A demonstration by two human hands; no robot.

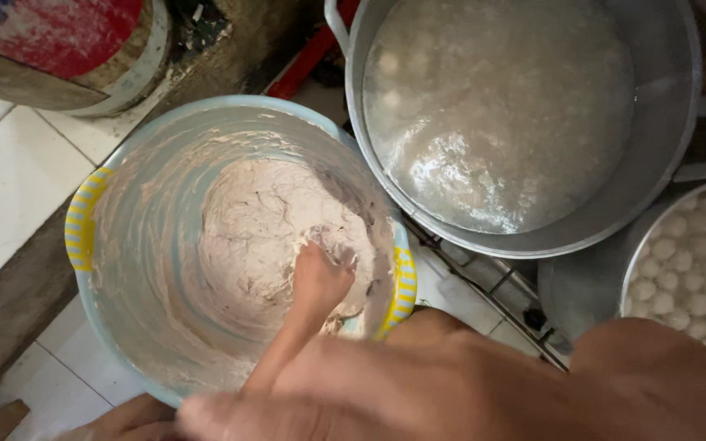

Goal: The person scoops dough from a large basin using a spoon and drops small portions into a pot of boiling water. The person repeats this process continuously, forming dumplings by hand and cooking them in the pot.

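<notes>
Down in the pale blue plastic tub with yellow striped handles (83, 229), a hand (320, 273) is buried fingers-first in the pinkish-grey paste (263, 229), though which hand it is and how it grips cannot be told. Beside the tub sits a large metal pot of cloudy water (500, 114), and at the right edge a metal bowl of small white balls (696, 278).

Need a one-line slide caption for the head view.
One hand digs into pale paste in a light-blue tub, beside a steel pot of cloudy water and a tray of white balls.
</notes>
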